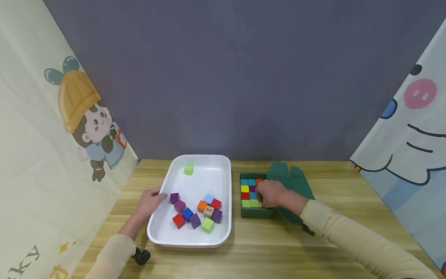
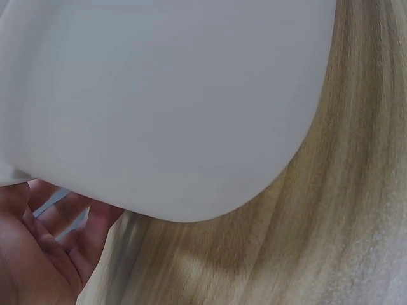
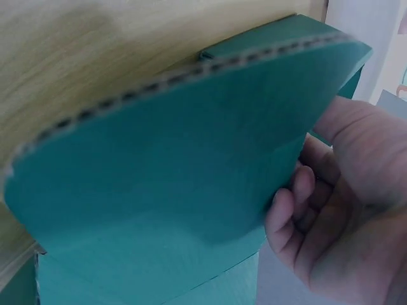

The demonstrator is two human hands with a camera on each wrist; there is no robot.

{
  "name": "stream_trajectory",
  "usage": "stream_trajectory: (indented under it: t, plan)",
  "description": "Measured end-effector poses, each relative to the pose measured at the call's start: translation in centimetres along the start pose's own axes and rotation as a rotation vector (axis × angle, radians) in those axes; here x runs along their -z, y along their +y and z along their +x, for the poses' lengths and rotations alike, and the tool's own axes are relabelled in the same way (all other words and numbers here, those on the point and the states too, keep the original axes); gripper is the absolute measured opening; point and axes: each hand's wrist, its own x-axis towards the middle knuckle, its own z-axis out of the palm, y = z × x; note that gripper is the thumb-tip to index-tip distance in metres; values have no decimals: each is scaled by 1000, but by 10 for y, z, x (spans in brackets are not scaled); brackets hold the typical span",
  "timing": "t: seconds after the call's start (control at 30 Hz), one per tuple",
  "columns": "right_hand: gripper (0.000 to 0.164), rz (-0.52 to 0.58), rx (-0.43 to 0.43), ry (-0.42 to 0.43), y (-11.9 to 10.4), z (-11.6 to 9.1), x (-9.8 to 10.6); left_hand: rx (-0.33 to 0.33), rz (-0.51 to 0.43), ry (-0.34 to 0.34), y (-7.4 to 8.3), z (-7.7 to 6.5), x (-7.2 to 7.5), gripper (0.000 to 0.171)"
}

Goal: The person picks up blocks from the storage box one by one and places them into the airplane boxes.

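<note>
On the tabletop (image 1: 265,248), the tray (image 1: 202,182), gripped at its rim by the left fingers (image 2: 95,235), could be slid if tugged. Right of it, the box (image 1: 256,212) could be jolted and its packed cubes (image 1: 245,188) dislodged by the right fingers (image 3: 283,213); whether one is held cannot be told.

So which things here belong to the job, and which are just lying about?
Seemingly in the job:
blocks
white tray, gripped by the left hand
green box, with the right hand at it

Just surroundings:
table
printed cloths
grey backdrop
</note>
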Motion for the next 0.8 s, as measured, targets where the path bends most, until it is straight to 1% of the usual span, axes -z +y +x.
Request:
stream_trajectory:
  t: [0.1, 0.17, 0.23, 0.3, 0.4, 0.5, 0.53, 0.63, 0.8]
  plan:
    - [32, 4, 1, -25, 0, 2, 0, 7, -3, -10, -1, -1, 0, 46]
    - [31, 31, 12, -41, -2, 3, 4, 4, -8, -16, -1, -1, 0, 46]
    - [27, 63, 24, -41, -7, 6, 11, 5, -13, -19, -2, -1, -1, 45]
    - [23, 94, 39, -23, -15, 12, 18, 7, -10, -15, -3, -1, -1, 45]
    - [18, 117, 55, 14, -34, 23, 28, 9, 0, -11, -4, -1, 0, 45]
    - [15, 94, 46, 28, -56, 40, 34, -2, 9, -8, -4, -1, 0, 45]
    - [13, 84, 40, 23, -65, 46, 35, -4, 9, -5, -4, -1, 0, 45]
    - [12, 34, 39, 3, -87, 66, 36, -4, 6, 4, -4, -1, 0, 44]
    - [13, -21, 38, -48, -115, 94, 26, 0, -11, 2, -4, 2, -1, 45]
